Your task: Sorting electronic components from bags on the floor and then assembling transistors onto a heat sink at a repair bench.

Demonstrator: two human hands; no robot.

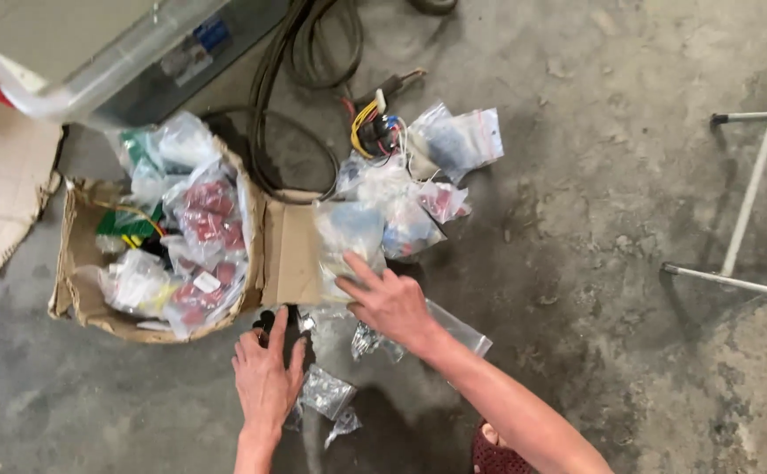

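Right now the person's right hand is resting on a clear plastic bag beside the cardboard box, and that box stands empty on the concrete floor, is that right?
Not quite: in the head view the cardboard box is not empty but stuffed with plastic bags of red and green parts. The right hand does rest on a clear plastic bag beside it, on the concrete floor.

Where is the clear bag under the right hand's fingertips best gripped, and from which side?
Probably by its near bottom edge, coming from the person's side. The clear bag lies flat across the cardboard box flap, its near edge free under the right hand, while other bags crowd its far side.
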